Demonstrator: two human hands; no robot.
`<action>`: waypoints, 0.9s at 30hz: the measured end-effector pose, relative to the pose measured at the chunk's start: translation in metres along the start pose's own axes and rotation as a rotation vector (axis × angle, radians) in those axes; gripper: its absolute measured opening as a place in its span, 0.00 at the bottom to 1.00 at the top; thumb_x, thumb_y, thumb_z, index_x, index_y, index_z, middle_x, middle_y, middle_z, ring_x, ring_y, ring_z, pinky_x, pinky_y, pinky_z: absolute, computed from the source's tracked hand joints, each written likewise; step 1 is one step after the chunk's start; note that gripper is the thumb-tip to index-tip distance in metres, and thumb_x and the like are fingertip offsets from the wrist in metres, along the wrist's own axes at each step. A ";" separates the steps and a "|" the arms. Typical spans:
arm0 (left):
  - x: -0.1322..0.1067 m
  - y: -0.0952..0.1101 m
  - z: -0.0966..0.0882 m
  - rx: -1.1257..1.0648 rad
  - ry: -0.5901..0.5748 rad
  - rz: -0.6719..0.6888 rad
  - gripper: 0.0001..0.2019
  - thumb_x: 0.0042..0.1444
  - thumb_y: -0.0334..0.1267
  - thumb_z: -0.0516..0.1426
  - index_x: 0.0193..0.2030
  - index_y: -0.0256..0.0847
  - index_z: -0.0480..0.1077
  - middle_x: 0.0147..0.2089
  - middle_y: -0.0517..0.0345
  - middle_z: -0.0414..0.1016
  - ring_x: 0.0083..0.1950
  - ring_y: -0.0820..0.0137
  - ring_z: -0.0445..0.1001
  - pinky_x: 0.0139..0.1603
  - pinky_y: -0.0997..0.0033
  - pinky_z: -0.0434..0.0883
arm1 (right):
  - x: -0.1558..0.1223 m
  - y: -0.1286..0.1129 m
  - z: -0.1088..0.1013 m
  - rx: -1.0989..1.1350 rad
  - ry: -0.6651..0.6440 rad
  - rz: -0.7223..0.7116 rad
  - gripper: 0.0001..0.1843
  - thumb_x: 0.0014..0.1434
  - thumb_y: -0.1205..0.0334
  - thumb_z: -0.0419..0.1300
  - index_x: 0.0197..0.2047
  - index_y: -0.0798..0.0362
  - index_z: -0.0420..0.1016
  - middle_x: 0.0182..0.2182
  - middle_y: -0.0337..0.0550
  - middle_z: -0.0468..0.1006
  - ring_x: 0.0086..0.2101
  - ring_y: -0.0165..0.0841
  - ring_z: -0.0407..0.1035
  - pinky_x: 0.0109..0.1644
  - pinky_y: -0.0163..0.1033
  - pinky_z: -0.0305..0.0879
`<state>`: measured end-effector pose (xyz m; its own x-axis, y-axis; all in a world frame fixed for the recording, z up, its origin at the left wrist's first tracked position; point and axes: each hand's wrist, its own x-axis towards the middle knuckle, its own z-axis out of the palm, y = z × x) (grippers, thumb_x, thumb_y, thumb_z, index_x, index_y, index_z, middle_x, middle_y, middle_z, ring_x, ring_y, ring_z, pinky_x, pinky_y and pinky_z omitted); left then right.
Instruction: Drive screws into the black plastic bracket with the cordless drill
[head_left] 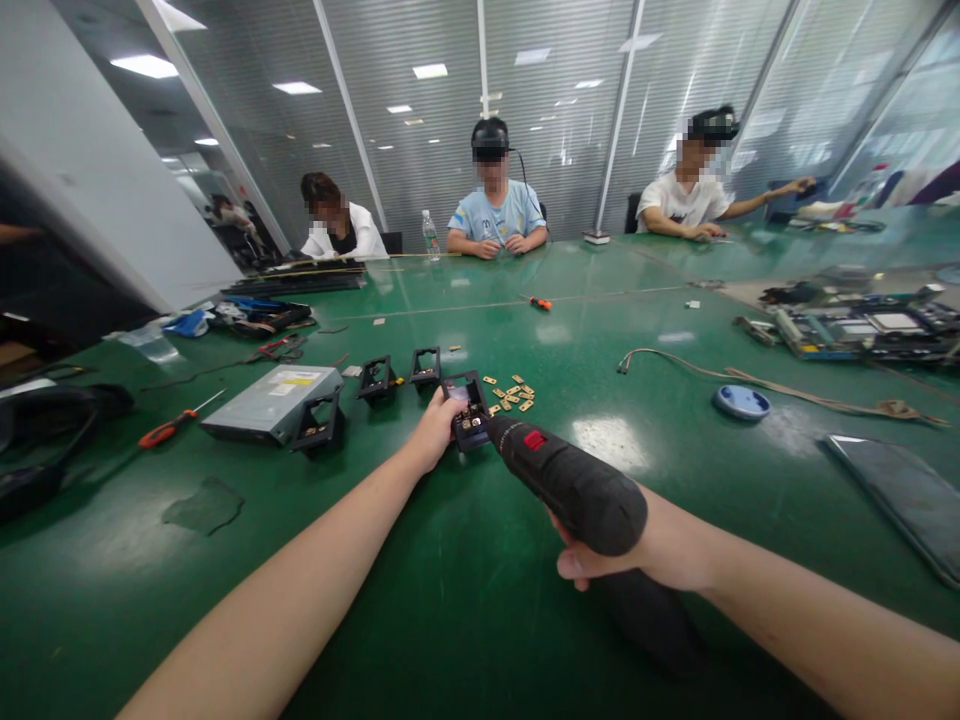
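My left hand (433,432) is closed on the left side of a black plastic frame (471,437), tilted up off the green table, with small metal parts showing inside it. Wrapped round the grip of a black cordless drill (574,480) is my right hand (592,560). The drill's nose points left and reaches the frame's right edge; whether its tip touches a screw is hidden. Several small brass plates (513,392) lie loose just beyond the frame. Similar black frames stand to the left, one of them (318,422) against a silver disc drive.
The silver disc drive (274,400) and an orange screwdriver (166,430) lie left. On the right are a blue round lid (741,402), a cable (795,392), a dark flat panel (900,490) and circuit boards (870,325). Three people sit across the green table (420,610).
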<state>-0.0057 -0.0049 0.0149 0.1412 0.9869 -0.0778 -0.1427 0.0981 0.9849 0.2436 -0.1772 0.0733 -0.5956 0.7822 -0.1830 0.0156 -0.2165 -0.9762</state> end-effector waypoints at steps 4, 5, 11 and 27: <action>-0.003 0.004 0.002 0.000 -0.005 -0.005 0.23 0.46 0.42 0.63 0.51 0.46 0.68 0.39 0.61 0.78 0.39 0.64 0.79 0.43 0.63 0.77 | -0.001 0.000 -0.002 -0.049 0.008 -0.012 0.18 0.50 0.59 0.80 0.32 0.56 0.77 0.28 0.40 0.80 0.27 0.33 0.76 0.33 0.37 0.72; -0.004 0.004 0.002 0.001 -0.003 -0.006 0.23 0.46 0.42 0.63 0.50 0.46 0.68 0.38 0.62 0.78 0.38 0.64 0.79 0.42 0.63 0.77 | -0.001 -0.001 -0.002 -0.065 0.006 -0.013 0.18 0.50 0.59 0.80 0.32 0.56 0.76 0.28 0.40 0.80 0.27 0.33 0.76 0.33 0.37 0.72; -0.003 0.002 0.002 0.022 0.025 -0.011 0.22 0.46 0.42 0.63 0.50 0.46 0.69 0.37 0.62 0.77 0.37 0.65 0.78 0.42 0.64 0.77 | -0.001 0.000 -0.002 -0.061 -0.014 -0.028 0.19 0.52 0.55 0.79 0.30 0.56 0.76 0.28 0.42 0.80 0.26 0.33 0.75 0.32 0.37 0.71; -0.002 0.003 0.003 0.014 0.026 -0.019 0.24 0.45 0.42 0.63 0.51 0.46 0.69 0.39 0.60 0.78 0.39 0.64 0.78 0.42 0.64 0.77 | -0.001 -0.006 -0.002 -0.080 -0.008 -0.022 0.17 0.51 0.57 0.80 0.31 0.56 0.77 0.27 0.40 0.80 0.27 0.34 0.76 0.34 0.38 0.72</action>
<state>-0.0039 -0.0069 0.0189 0.1185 0.9879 -0.0999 -0.1271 0.1149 0.9852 0.2456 -0.1759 0.0794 -0.6025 0.7817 -0.1612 0.0669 -0.1518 -0.9861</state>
